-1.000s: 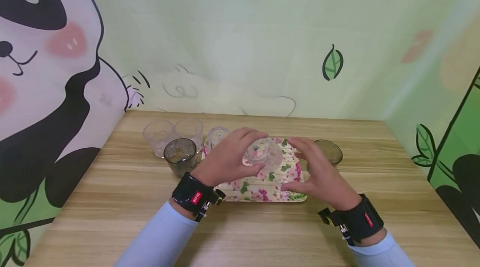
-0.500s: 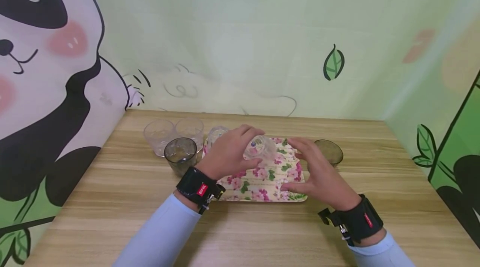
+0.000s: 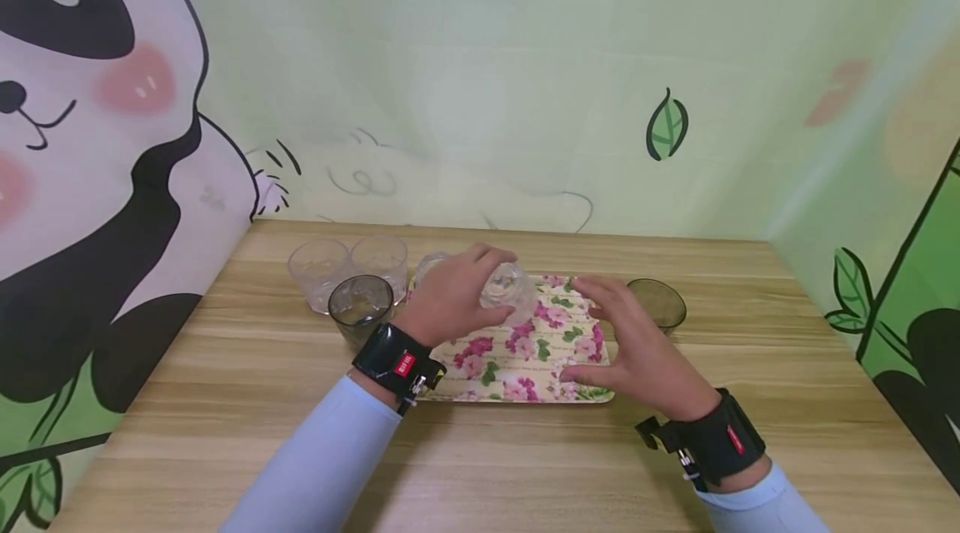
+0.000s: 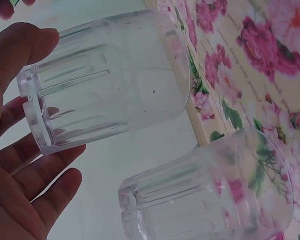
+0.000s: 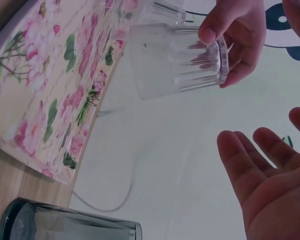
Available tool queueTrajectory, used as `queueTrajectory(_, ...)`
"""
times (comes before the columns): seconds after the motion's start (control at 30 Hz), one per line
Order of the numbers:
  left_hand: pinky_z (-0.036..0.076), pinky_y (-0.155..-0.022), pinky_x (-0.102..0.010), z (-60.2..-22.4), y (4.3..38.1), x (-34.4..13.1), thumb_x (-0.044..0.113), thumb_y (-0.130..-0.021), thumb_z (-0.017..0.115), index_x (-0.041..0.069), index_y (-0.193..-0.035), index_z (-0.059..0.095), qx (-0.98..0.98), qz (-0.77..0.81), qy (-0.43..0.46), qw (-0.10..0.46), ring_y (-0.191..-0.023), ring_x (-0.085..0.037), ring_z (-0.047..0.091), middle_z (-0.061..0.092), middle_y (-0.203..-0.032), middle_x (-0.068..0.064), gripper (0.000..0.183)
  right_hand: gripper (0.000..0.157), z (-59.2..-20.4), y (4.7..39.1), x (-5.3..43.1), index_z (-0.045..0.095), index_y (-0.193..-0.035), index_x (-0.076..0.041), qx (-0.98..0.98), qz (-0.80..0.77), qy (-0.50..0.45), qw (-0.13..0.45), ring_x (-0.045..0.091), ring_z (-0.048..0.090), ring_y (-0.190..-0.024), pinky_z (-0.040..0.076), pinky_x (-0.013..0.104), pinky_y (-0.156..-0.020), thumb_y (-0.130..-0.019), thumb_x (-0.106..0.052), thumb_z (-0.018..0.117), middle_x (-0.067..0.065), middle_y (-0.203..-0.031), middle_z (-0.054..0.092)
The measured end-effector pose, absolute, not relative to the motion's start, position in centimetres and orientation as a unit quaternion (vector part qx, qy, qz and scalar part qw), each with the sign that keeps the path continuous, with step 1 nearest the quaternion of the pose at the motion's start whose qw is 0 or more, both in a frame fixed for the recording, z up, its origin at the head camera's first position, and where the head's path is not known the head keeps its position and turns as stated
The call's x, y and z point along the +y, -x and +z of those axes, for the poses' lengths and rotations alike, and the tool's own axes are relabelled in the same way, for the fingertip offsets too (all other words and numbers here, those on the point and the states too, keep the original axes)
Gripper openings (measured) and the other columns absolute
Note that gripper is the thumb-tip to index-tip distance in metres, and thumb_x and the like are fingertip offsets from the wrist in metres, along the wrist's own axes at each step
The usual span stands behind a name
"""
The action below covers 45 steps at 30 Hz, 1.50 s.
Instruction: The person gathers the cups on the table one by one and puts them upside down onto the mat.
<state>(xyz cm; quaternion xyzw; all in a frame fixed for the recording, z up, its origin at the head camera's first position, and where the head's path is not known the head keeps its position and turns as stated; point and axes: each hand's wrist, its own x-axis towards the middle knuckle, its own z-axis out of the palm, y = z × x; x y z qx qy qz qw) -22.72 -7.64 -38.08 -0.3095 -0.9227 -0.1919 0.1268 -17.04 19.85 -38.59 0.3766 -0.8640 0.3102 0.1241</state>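
My left hand (image 3: 457, 296) grips a clear tumbler (image 3: 510, 296) by its base, thumb on one side and fingers on the other. The tumbler is upside down over the far part of a floral tray (image 3: 517, 391); whether its rim touches the tray, I cannot tell. Beside it, a second clear tumbler (image 4: 205, 195) stands inverted on the tray, partly hidden by my left hand in the head view. My right hand (image 3: 645, 354) is held near the tray's right edge, fingers extended and thumb apart, holding nothing. A smoky dark glass (image 3: 660, 304) stands behind it.
Left of the tray stand two clear glasses (image 3: 317, 275) and a smoky dark glass (image 3: 362, 312), close together. The wooden table (image 3: 525, 466) extends in front of the tray. A panda-printed backdrop (image 3: 480, 100) rises behind the table.
My left hand has moved left with the inverted clear tumbler, bringing it nearer the second inverted one. My right hand has stayed almost still.
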Motion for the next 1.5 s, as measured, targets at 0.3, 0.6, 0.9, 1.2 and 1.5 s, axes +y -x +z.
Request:
queueTrajectory(0.3,0.064,-0.083,-0.043,-38.2,23.4,-8.0,0.039,-0.085,0.078,0.014,-0.142,0.052,-0.933,-0.191,0.286,0.102,-0.101,-0.025,0.07,0.06,-0.143,-0.012,0.068,0.109,-38.6,16.9,19.8,0.027,-0.157,-0.017,-0.872,0.303,-0.365,0.116,0.03,0.044,-0.136,0.058,0.053,-0.102,-0.07,-0.03,0.092,0.021,-0.155,0.037)
queueTrajectory(0.6,0.063,-0.085,-0.045,-38.6,24.0,-8.1,0.039,-0.085,0.077,0.015,-0.141,0.053,-0.937,-0.187,0.277,0.103,-0.102,-0.027,0.069,0.061,-0.141,-0.013,0.066,0.103,-38.2,16.6,19.8,0.03,-0.156,-0.018,-0.885,0.292,-0.347,0.104,0.034,0.044,-0.138,0.057,0.055,-0.102,-0.073,-0.033,0.089,0.02,-0.156,0.038)
queueTrajectory(0.9,0.063,-0.087,-0.046,-39.0,24.3,-8.1,0.042,-0.086,0.075,0.016,-0.143,0.051,-0.943,-0.176,0.267,0.09,-0.102,-0.027,0.07,0.06,-0.143,-0.012,0.067,0.098,-38.4,16.7,19.8,0.032,-0.154,-0.016,-0.885,0.29,-0.35,0.104,0.033,0.044,-0.137,0.057,0.055,-0.102,-0.075,-0.032,0.088,0.019,-0.154,0.04)
queueTrajectory(1.2,0.063,-0.088,-0.046,-39.6,24.9,-8.2,0.042,-0.088,0.074,0.015,-0.144,0.05,-0.947,-0.166,0.265,0.078,-0.1,-0.027,0.07,0.06,-0.142,-0.012,0.067,0.096,-38.3,16.6,19.8,0.033,-0.154,-0.015,-0.887,0.291,-0.346,0.093,0.035,0.045,-0.136,0.056,0.058,-0.102,-0.077,-0.029,0.087,0.021,-0.153,0.041)
queueTrajectory(1.5,0.057,-0.101,-0.051,-39.9,25.4,-8.1,0.044,-0.089,0.073,0.014,-0.145,0.048,-0.951,-0.143,0.265,0.071,-0.115,-0.032,0.065,0.059,-0.143,-0.013,0.068,0.093,-38.4,16.7,19.7,0.033,-0.154,-0.016,-0.89,0.289,-0.342,0.088,0.035,0.045,-0.136,0.055,0.06,-0.103,-0.078,-0.032,0.085,0.02,-0.153,0.042)
